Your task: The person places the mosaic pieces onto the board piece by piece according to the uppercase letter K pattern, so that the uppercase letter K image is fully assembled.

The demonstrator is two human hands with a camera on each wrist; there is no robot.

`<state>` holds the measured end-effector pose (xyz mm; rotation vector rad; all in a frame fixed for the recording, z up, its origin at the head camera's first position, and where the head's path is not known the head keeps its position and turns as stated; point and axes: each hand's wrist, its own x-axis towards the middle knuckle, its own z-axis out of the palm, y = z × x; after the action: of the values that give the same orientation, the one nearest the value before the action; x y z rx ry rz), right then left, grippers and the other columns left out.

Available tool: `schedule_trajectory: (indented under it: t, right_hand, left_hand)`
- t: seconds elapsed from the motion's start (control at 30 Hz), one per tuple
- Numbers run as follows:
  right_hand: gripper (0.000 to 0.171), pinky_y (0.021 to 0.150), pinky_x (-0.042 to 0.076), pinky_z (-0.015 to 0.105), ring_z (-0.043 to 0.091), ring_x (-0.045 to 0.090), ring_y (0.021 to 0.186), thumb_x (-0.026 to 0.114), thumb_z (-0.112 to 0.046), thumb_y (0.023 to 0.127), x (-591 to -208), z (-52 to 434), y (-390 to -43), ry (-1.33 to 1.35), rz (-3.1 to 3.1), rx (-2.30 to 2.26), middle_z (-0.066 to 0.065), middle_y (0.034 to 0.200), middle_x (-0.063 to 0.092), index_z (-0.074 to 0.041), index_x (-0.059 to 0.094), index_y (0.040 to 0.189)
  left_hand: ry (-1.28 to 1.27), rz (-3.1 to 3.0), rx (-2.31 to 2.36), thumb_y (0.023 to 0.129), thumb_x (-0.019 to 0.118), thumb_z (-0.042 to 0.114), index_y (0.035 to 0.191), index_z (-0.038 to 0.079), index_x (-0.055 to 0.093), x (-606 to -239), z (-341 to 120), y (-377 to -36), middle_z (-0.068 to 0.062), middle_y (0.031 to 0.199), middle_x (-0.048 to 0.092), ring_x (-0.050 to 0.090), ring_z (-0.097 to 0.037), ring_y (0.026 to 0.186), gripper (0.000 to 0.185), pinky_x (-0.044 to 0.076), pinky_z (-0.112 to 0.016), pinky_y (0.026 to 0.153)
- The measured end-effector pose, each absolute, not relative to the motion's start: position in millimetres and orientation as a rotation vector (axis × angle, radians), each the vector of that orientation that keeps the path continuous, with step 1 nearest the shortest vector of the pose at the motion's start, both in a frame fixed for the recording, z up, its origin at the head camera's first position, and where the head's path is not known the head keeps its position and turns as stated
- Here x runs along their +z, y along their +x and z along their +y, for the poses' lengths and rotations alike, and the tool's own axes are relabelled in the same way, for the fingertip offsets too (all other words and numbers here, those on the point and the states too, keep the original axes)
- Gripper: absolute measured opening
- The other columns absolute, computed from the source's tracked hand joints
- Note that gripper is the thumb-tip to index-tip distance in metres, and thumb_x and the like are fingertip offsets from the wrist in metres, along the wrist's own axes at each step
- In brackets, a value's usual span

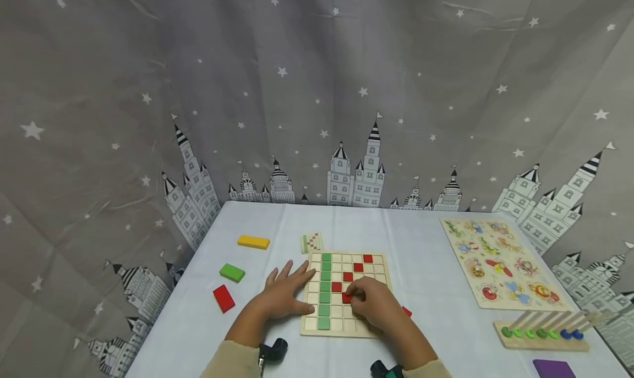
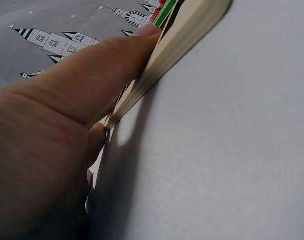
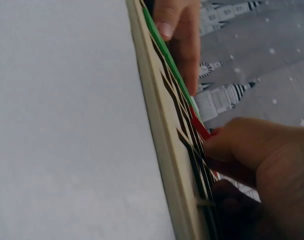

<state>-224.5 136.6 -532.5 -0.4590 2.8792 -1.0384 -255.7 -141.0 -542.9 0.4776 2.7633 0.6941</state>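
Observation:
A wooden grid board (image 1: 312,331) lies on the white table, with a column of green tiles (image 1: 324,297) and a diagonal of red tiles (image 1: 358,267) in its cells. My left hand (image 1: 281,294) rests at the board's left edge with its fingers spread, and the thumb (image 2: 116,60) lies over that edge in the left wrist view. My right hand (image 1: 373,301) pinches a red square tile (image 3: 199,125) between thumb and fingertips, tilted over the board at the lower end of the diagonal. The fingers partly hide this tile in the head view.
Behind the board lies a small pattern card (image 1: 312,242). To the left are a yellow block (image 1: 253,241), a green block (image 1: 232,272) and a red block (image 1: 224,299). An animal puzzle board (image 1: 505,262), a peg stand (image 1: 542,340) and a purple piece (image 1: 553,368) are on the right.

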Motion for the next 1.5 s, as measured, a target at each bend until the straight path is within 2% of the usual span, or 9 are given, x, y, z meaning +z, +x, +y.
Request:
schedule_trajectory:
  t: [0.23, 0.4, 0.53, 0.7, 0.77, 0.9, 1.03, 1.23, 1.5]
  right_hand:
    - [0.016, 0.079, 0.052, 0.03, 0.007, 0.057, 0.087, 0.075, -0.011, 0.088, -537, 146, -223, -0.57, 2.908, -1.004, -0.015, 0.097, 0.065, -0.027, 0.074, 0.088]
    - [0.013, 0.076, 0.053, 0.03, 0.006, 0.057, 0.084, 0.083, -0.022, 0.088, -537, 137, -224, -0.501, 2.952, -1.006, -0.014, 0.09, 0.063, -0.027, 0.072, 0.083]
    - [0.016, 0.074, 0.052, 0.029, 0.006, 0.056, 0.081, 0.083, -0.021, 0.088, -539, 132, -225, -0.451, 2.953, -1.022, -0.014, 0.086, 0.061, -0.028, 0.071, 0.08]
    - [0.009, 0.076, 0.053, 0.029, 0.007, 0.059, 0.087, 0.083, -0.023, 0.09, -536, 156, -227, -0.389, 2.871, -1.216, -0.013, 0.098, 0.066, -0.027, 0.075, 0.093]
    - [0.012, 0.075, 0.053, 0.031, 0.011, 0.059, 0.089, 0.082, -0.024, 0.091, -533, 178, -229, -0.284, 2.851, -1.272, -0.01, 0.102, 0.067, -0.025, 0.075, 0.101]
    - [0.028, 0.085, 0.054, 0.038, 0.016, 0.058, 0.099, 0.087, -0.027, 0.085, -532, 228, -227, -0.114, 2.82, -1.172, -0.003, 0.114, 0.066, -0.022, 0.074, 0.109]
    - [0.032, 0.1, 0.051, 0.044, 0.016, 0.056, 0.107, 0.09, -0.024, 0.08, -536, 260, -222, -0.155, 2.782, -1.002, -0.003, 0.12, 0.063, -0.025, 0.073, 0.107]
    - [0.019, 0.102, 0.052, 0.047, 0.016, 0.059, 0.107, 0.081, -0.02, 0.089, -543, 268, -220, -0.147, 2.84, -1.003, -0.002, 0.113, 0.065, -0.022, 0.075, 0.108]
    - [0.035, 0.107, 0.049, 0.054, 0.021, 0.061, 0.11, 0.088, -0.025, 0.084, -544, 267, -221, -0.086, 2.894, -0.94, 0.002, 0.113, 0.066, -0.015, 0.074, 0.114]
  left_hand:
    - [0.482, 2.758, 0.69, 0.079, 0.084, 0.061, 0.16, 0.033, 0.044, -543, -139, -256, 0.005, 0.174, 0.025, 0.004, -0.036, 0.164, 0.095, -0.001, -0.066, 0.127]
    - [0.483, 2.772, 0.677, 0.079, 0.083, 0.062, 0.16, 0.032, 0.044, -544, -141, -256, 0.005, 0.174, 0.025, 0.004, -0.036, 0.164, 0.095, -0.001, -0.066, 0.128]
    - [0.49, 2.773, 0.679, 0.078, 0.084, 0.061, 0.16, 0.031, 0.044, -543, -144, -255, 0.003, 0.174, 0.026, 0.005, -0.037, 0.164, 0.096, -0.001, -0.067, 0.127]
    - [0.485, 2.758, 0.692, 0.078, 0.084, 0.06, 0.16, 0.031, 0.044, -544, -143, -256, 0.004, 0.174, 0.025, 0.004, -0.037, 0.164, 0.096, -0.002, -0.067, 0.127]
    - [0.484, 2.756, 0.688, 0.079, 0.084, 0.061, 0.16, 0.032, 0.044, -545, -142, -257, 0.004, 0.174, 0.025, 0.003, -0.036, 0.164, 0.096, -0.002, -0.066, 0.127]
    - [0.484, 2.762, 0.678, 0.079, 0.083, 0.062, 0.16, 0.032, 0.044, -547, -141, -258, 0.005, 0.174, 0.024, 0.003, -0.036, 0.164, 0.096, -0.002, -0.066, 0.127]
    - [0.478, 2.776, 0.679, 0.078, 0.084, 0.062, 0.16, 0.032, 0.044, -547, -144, -257, 0.005, 0.174, 0.024, 0.003, -0.036, 0.164, 0.097, -0.002, -0.066, 0.127]
    - [0.475, 2.783, 0.693, 0.077, 0.085, 0.061, 0.16, 0.033, 0.044, -547, -145, -256, 0.005, 0.174, 0.025, 0.003, -0.035, 0.164, 0.097, -0.002, -0.066, 0.127]
    - [0.478, 2.78, 0.704, 0.077, 0.084, 0.062, 0.16, 0.033, 0.044, -548, -143, -257, 0.005, 0.174, 0.025, 0.004, -0.035, 0.164, 0.096, -0.002, -0.066, 0.127]
